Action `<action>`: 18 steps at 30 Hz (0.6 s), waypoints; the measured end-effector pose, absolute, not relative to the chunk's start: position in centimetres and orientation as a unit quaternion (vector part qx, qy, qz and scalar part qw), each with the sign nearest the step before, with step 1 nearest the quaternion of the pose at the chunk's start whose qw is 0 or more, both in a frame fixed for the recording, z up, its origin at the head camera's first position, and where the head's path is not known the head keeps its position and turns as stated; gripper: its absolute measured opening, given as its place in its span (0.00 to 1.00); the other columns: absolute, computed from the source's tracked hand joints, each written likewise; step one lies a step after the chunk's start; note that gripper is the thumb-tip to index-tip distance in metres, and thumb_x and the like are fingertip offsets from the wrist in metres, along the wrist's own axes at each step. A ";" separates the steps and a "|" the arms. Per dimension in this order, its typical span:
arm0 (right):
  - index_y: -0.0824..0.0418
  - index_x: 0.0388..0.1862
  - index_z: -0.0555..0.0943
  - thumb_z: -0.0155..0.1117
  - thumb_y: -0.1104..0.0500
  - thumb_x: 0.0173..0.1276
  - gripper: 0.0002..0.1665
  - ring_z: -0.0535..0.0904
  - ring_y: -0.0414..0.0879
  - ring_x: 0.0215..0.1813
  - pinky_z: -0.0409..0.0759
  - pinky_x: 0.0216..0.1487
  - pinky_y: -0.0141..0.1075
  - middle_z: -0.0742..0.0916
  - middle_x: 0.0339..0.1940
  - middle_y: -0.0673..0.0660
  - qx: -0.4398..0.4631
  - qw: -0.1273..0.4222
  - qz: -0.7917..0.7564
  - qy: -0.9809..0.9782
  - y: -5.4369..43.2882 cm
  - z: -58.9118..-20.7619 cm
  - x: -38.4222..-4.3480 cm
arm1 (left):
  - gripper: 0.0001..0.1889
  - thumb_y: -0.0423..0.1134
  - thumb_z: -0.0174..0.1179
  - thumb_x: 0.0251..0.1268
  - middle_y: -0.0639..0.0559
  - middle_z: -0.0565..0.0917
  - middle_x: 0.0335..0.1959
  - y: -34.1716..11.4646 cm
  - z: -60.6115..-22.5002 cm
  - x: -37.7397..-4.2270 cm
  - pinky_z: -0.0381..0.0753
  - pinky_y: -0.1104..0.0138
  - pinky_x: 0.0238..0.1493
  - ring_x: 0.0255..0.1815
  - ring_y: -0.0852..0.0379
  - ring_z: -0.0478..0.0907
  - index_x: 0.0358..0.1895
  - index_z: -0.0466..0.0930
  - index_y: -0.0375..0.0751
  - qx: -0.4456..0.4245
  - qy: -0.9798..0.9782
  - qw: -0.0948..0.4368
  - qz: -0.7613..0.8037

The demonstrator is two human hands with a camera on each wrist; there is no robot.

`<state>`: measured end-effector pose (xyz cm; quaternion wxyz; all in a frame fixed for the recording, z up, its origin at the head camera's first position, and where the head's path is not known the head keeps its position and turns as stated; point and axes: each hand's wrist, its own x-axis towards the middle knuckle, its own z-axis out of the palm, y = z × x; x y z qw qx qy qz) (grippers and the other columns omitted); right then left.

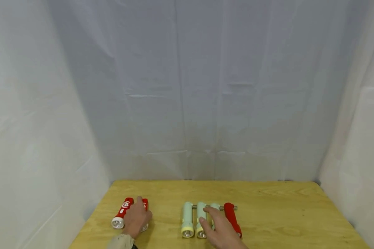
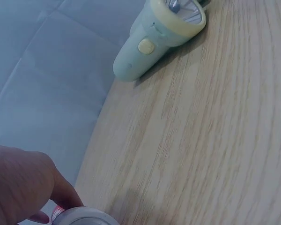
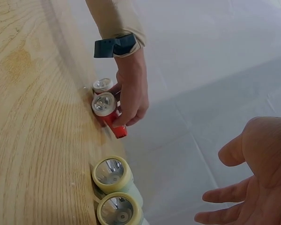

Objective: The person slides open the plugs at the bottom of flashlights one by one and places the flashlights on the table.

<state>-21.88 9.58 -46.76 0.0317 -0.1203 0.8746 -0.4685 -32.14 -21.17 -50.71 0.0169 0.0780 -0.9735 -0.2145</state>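
On the left side of the table, my left hand [image 1: 136,218] pinches a red flashlight with a white head [image 3: 104,104] between thumb and fingers, its lens facing me. A second red and white flashlight [image 1: 123,211] lies just left of that hand. My right hand [image 1: 221,230] hovers over the row on the right with its fingers spread, holding nothing. In this row lie pale green flashlights with yellow rims, a left one [image 1: 187,218], a middle one [image 1: 201,211] and one [image 1: 216,206] partly hidden by the right hand. An all-red flashlight [image 1: 231,216] ends the row.
The flashlights lie on a wooden table [image 1: 283,214] with light grain. White sheeting [image 1: 199,103] hangs behind it and along both sides. A dark band [image 3: 114,46] circles my left wrist below a beige sleeve [image 3: 110,16].
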 end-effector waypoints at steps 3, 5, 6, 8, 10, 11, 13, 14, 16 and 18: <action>0.68 0.70 0.71 0.54 0.43 0.79 0.35 0.69 0.69 0.74 0.68 0.69 0.68 0.75 0.72 0.69 -0.124 0.028 -0.464 0.877 9.6 -46.7 -21.8 | 0.26 0.35 0.59 0.54 0.38 0.79 0.28 -20.8 -50.6 -31.7 0.75 0.54 0.22 0.24 0.45 0.77 0.58 0.66 0.30 0.077 -0.973 0.036 -0.216; 0.67 0.70 0.71 0.54 0.42 0.78 0.35 0.69 0.69 0.74 0.68 0.68 0.68 0.75 0.72 0.69 -0.123 0.030 -0.465 0.876 9.7 -46.6 -21.9 | 0.27 0.35 0.60 0.55 0.36 0.80 0.30 -20.6 -50.5 -31.5 0.76 0.54 0.22 0.25 0.44 0.78 0.59 0.66 0.30 0.074 -0.972 0.044 -0.219; 0.67 0.70 0.71 0.53 0.42 0.78 0.35 0.69 0.69 0.74 0.68 0.69 0.68 0.75 0.72 0.68 -0.122 0.031 -0.465 0.876 9.7 -46.6 -21.9 | 0.28 0.35 0.61 0.54 0.35 0.81 0.31 -20.4 -50.4 -31.4 0.76 0.53 0.23 0.25 0.44 0.78 0.59 0.66 0.30 0.073 -0.972 0.048 -0.220; 0.67 0.70 0.71 0.53 0.41 0.78 0.36 0.69 0.69 0.74 0.68 0.69 0.68 0.75 0.72 0.68 -0.121 0.033 -0.468 0.875 9.7 -46.5 -22.0 | 0.30 0.36 0.62 0.54 0.33 0.82 0.34 -20.2 -50.2 -31.2 0.77 0.53 0.24 0.27 0.44 0.79 0.62 0.66 0.30 0.072 -0.972 0.058 -0.218; 0.66 0.70 0.71 0.53 0.40 0.78 0.36 0.69 0.69 0.74 0.68 0.68 0.68 0.75 0.72 0.68 -0.118 0.037 -0.470 0.874 9.8 -46.5 -22.1 | 0.32 0.36 0.63 0.54 0.32 0.82 0.37 -19.8 -50.1 -31.0 0.78 0.52 0.25 0.29 0.43 0.80 0.63 0.66 0.30 0.072 -0.972 0.067 -0.215; 0.66 0.70 0.71 0.54 0.40 0.78 0.36 0.69 0.69 0.74 0.68 0.68 0.68 0.75 0.72 0.68 -0.116 0.040 -0.471 0.874 9.8 -46.4 -22.2 | 0.32 0.37 0.63 0.54 0.31 0.83 0.38 -19.7 -50.0 -30.9 0.79 0.52 0.26 0.30 0.42 0.81 0.64 0.66 0.31 0.073 -0.972 0.073 -0.213; 0.66 0.70 0.71 0.54 0.40 0.78 0.36 0.69 0.69 0.74 0.68 0.68 0.68 0.76 0.72 0.68 -0.113 0.044 -0.473 0.873 9.8 -46.4 -22.3 | 0.33 0.38 0.64 0.54 0.31 0.83 0.39 -19.3 -49.9 -30.6 0.79 0.51 0.28 0.32 0.41 0.81 0.65 0.66 0.32 0.077 -0.971 0.084 -0.211; 0.65 0.70 0.72 0.54 0.40 0.78 0.36 0.69 0.69 0.74 0.69 0.68 0.68 0.76 0.72 0.68 -0.111 0.045 -0.473 0.873 9.8 -46.3 -22.3 | 0.33 0.38 0.64 0.55 0.31 0.84 0.40 -19.1 -49.8 -30.5 0.79 0.50 0.29 0.32 0.41 0.82 0.65 0.67 0.33 0.079 -0.970 0.088 -0.211; 0.64 0.70 0.72 0.55 0.39 0.77 0.36 0.71 0.68 0.72 0.70 0.67 0.67 0.76 0.71 0.67 -0.106 0.045 -0.473 0.873 9.8 -46.3 -22.4 | 0.33 0.41 0.64 0.57 0.32 0.84 0.41 -18.7 -49.6 -30.4 0.79 0.50 0.31 0.34 0.41 0.82 0.66 0.66 0.35 0.083 -0.969 0.091 -0.214; 0.64 0.69 0.73 0.56 0.40 0.77 0.35 0.74 0.67 0.69 0.74 0.64 0.65 0.77 0.70 0.67 -0.105 0.042 -0.476 0.872 9.8 -46.2 -22.6 | 0.33 0.43 0.65 0.59 0.33 0.85 0.43 -18.3 -49.3 -30.2 0.80 0.49 0.34 0.36 0.42 0.82 0.67 0.66 0.36 0.087 -0.968 0.092 -0.215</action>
